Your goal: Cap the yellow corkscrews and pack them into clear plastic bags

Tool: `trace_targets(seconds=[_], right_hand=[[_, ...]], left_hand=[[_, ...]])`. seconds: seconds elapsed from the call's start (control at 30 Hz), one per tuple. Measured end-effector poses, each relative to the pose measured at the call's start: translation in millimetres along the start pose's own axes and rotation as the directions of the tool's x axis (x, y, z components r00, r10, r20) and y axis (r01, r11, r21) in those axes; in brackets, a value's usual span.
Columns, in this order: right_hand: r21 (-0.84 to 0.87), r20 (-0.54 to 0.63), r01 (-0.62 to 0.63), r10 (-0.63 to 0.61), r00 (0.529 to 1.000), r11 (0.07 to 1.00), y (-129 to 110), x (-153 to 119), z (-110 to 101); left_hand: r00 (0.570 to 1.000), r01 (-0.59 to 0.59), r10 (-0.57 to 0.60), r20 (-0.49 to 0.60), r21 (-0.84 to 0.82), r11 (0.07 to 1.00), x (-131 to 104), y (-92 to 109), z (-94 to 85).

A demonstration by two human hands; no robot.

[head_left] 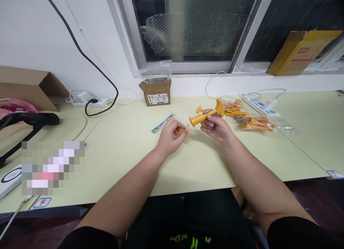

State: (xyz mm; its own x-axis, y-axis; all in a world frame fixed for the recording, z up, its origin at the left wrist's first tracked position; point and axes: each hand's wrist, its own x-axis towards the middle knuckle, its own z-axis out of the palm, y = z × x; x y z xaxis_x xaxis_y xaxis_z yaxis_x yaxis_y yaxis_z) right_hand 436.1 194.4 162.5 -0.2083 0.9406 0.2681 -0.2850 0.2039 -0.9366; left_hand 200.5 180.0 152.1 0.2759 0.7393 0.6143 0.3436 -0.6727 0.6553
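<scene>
My right hand (216,126) is closed around a yellow plastic toy hammer (198,119), raised above the table. Its flared handle end points left, and a curved head stands up at the right. A smaller yellow piece (199,109) juts out behind the fingers; whether it is separate I cannot tell. Just to the left, my left hand (172,134) pinches a clear plastic bag (185,138) with yellow pieces inside, partly hidden by the fingers. A blue patterned strip (162,123) lies on the table at the bag's far left side.
Two clear bags of yellow plastic parts (258,124) (233,107) lie to the right. Behind them is a power strip (262,106). A small cardboard box (157,92) stands by the wall. At left are a black cable (80,50), another power strip (100,101) and a black stand (34,119).
</scene>
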Motion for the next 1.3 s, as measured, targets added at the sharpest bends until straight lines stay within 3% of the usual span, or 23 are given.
trace_targets(seconds=[0.07, 0.13, 0.2, 0.23, 0.53, 0.77, 1.07, 1.3], right_hand=[[0.038, 0.229, -0.136, 0.124, 0.965, 0.99, -4.1, -6.4, -3.4], [-0.009, 0.442, -0.272, 0.248, 0.862, 0.962, -6.3, -11.7, -4.7], [-0.069, 0.553, -0.332, 0.313, 0.773, 0.941, -7.5, -14.3, -2.7], [-0.076, 0.569, -0.331, 0.314, 0.76, 0.94, -8.1, -14.6, -1.0], [-0.025, 0.467, -0.252, 0.234, 0.853, 0.967, -6.9, -7.2, -3.0], [-0.049, 0.175, -0.108, 0.115, 0.978, 0.993, -5.8, -3.7, -3.6], [-0.06, 0.101, -0.029, 0.035, 0.994, 0.998, -4.8, -3.0, -1.9], [-0.081, 0.127, -0.115, 0.124, 0.984, 0.99, -1.6, -3.6, 3.8]], left_hand=[[1.0, 0.005, -0.005, -0.009, -0.022, 1.0, 0.4, 1.7, -0.1], [1.0, 0.01, -0.011, -0.025, -0.047, 0.999, 1.0, 3.4, -0.4], [0.999, 0.016, -0.018, -0.044, -0.058, 0.998, 1.7, 4.0, -0.9], [0.998, 0.02, -0.023, -0.052, -0.058, 0.998, 2.1, 3.5, -1.2], [0.982, 0.15, -0.166, -0.086, -0.163, 0.975, 2.7, -6.8, -1.2], [0.978, 0.16, -0.18, -0.107, -0.171, 0.972, 4.3, 0.4, -0.8], [0.979, 0.136, -0.15, -0.135, -0.104, 0.985, 4.1, -1.3, -0.6], [0.985, 0.099, -0.106, -0.135, -0.054, 0.994, 3.6, -4.1, -1.2]])
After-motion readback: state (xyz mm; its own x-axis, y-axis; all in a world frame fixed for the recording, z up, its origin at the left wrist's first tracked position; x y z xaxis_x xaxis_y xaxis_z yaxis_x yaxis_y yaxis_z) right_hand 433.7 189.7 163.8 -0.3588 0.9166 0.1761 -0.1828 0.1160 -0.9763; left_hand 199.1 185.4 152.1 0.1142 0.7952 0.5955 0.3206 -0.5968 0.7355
